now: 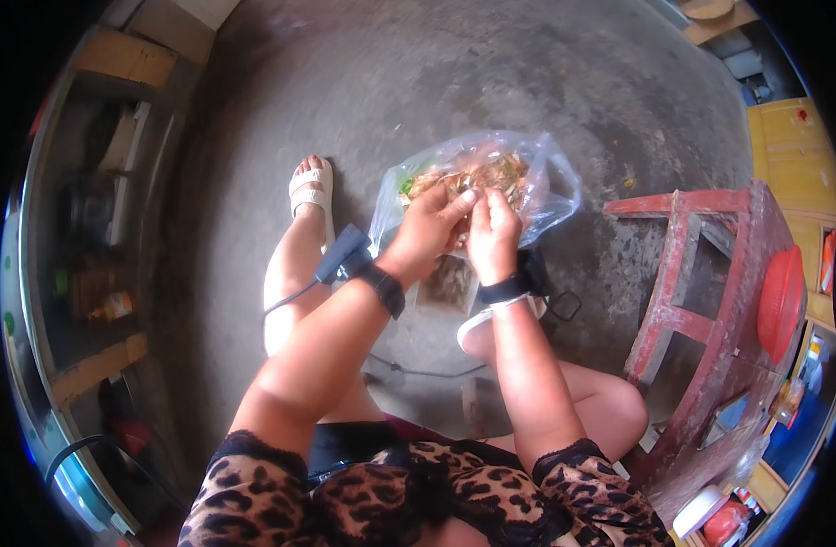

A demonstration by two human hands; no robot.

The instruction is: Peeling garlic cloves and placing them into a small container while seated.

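Note:
My left hand (428,222) and my right hand (494,232) meet at the fingertips over a clear plastic bag (558,181). Thumbs and fingers are drawn together as in a pinch; whatever may be between them is too small or hidden to make out. The bag lies open on the floor and holds brown and orange papery scraps (506,174), with a green leafy bit (407,186) at its left side. Below the hands, nearer my body, a square container (447,284) holds brownish contents, partly covered by my left wrist. Both wrists wear black straps with small devices attached.
A worn red wooden stool or bench (708,273) stands at right, with a red plastic basin (780,304) on it. Dark cables (424,372) cross the concrete floor (308,89) between my legs. Shelving (96,225) lines the left; yellow cabinets (793,157) are at far right.

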